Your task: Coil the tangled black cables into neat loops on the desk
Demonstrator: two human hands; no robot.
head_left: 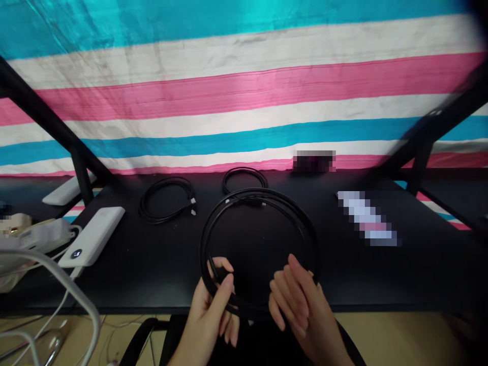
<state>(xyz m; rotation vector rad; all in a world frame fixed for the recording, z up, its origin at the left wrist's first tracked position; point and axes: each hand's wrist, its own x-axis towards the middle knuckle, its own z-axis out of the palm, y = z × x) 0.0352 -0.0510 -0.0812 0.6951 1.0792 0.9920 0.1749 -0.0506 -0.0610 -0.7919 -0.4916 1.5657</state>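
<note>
A large loop of black cable stands up in front of me over the table's front edge. My left hand is closed round its lower left side, thumb over the strands. At the lower right of the loop is my right hand, fingers curled in and the cable running behind it; the exact grip is partly hidden. Beyond the loop lies a smaller black cable coil, partly covered by it. Another coiled black cable with pale connector ends rests to the left.
On the black table, a white power bank with a lit display and a plugged-in cable lies left. Chargers and white cords crowd the left edge. A blurred phone-like object lies right. Behind hangs a striped sheet between black frame bars.
</note>
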